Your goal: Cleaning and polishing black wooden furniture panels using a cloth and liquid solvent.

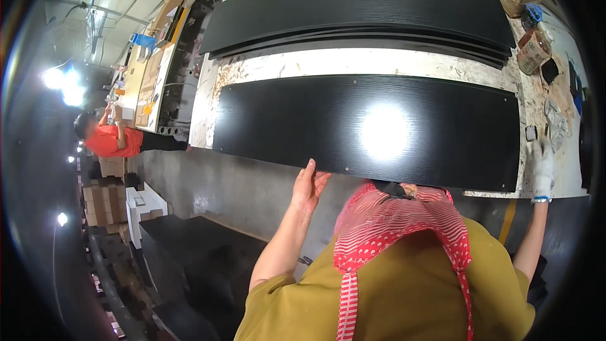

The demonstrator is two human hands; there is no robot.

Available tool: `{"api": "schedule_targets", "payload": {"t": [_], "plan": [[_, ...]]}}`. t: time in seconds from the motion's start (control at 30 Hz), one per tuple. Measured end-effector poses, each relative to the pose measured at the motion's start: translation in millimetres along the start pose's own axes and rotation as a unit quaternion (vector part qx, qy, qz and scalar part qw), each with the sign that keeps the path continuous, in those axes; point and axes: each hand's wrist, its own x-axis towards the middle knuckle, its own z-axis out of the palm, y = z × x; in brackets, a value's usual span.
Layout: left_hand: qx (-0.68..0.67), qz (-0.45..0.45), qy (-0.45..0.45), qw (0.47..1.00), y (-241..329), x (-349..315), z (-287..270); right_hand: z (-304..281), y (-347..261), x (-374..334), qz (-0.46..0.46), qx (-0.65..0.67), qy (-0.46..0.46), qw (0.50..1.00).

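Note:
A long black board with a wood-grain surface lies flat on the worktable in front of me, with small holes near its edges. My left hand is bare and grips the board's near edge, thumb on top and fingers partly hidden at the rim. My right hand, in a white glove, is past the board's right end, fingers stretched out over the table and somewhat smeared. Beside those fingers is a small black-and-white block. Farther back lies a stack of similar black boards.
The stained white worktable shows between board and stack. A jar-like container, a blue item and crumpled plastic sit at the right. A co-worker in red stands at another bench on the left. Black panels lie lower left.

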Motion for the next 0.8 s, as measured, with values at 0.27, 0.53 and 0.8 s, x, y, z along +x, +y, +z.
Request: {"api": "schedule_targets", "payload": {"t": [0.27, 0.53, 0.8], "plan": [[-0.048, -0.046, -0.039, 0.997, 22.7, -31.2, 21.1, -2.5, -77.7, -38.6, 0.068, -0.115, -0.108, 0.985], [0.094, -0.025, 0.003, 0.995, 32.6, -25.8, 5.4, -10.4, -97.8, -45.6, 0.040, -0.084, -0.061, 0.994], [0.123, -0.044, 0.029, 0.991, 53.8, -33.1, 5.7, -14.3, -94.1, -49.7, 0.036, 0.006, -0.077, 0.996]]}}
